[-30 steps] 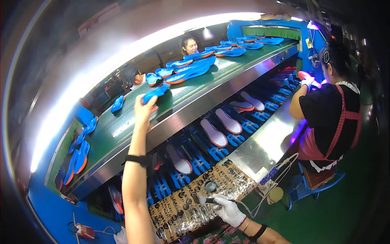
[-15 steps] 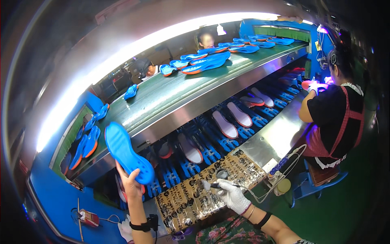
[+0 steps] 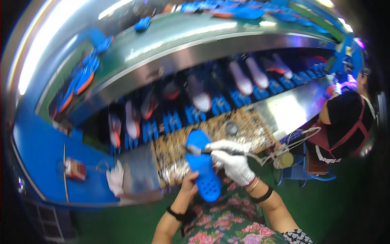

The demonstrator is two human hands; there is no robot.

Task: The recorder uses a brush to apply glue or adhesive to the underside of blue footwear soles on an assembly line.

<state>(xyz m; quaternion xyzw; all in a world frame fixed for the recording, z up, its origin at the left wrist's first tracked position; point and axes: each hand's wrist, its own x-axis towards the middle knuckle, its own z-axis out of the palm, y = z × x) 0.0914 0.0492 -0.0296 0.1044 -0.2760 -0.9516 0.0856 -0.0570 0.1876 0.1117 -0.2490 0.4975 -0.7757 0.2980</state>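
My left hand (image 3: pixel 189 183) holds a blue shoe sole (image 3: pixel 203 164) by its lower edge, tread side up, over the foil-covered work surface (image 3: pixel 174 158). My right hand (image 3: pixel 232 160), in a white glove, grips a thin tool (image 3: pixel 195 150) whose tip rests on the upper part of the sole. A cord runs from the tool off to the right.
A conveyor line (image 3: pixel 211 101) carries shoes on blue holders behind the work surface. Its green upper belt (image 3: pixel 162 36) bears blue soles. A person (image 3: pixel 341 126) in a black top and red apron works at the right. A white glove (image 3: pixel 115 179) lies at the left.
My left hand brought the blue sole down from the upper belt to the work surface. My right hand moved the tool onto the sole. The view tipped downward.
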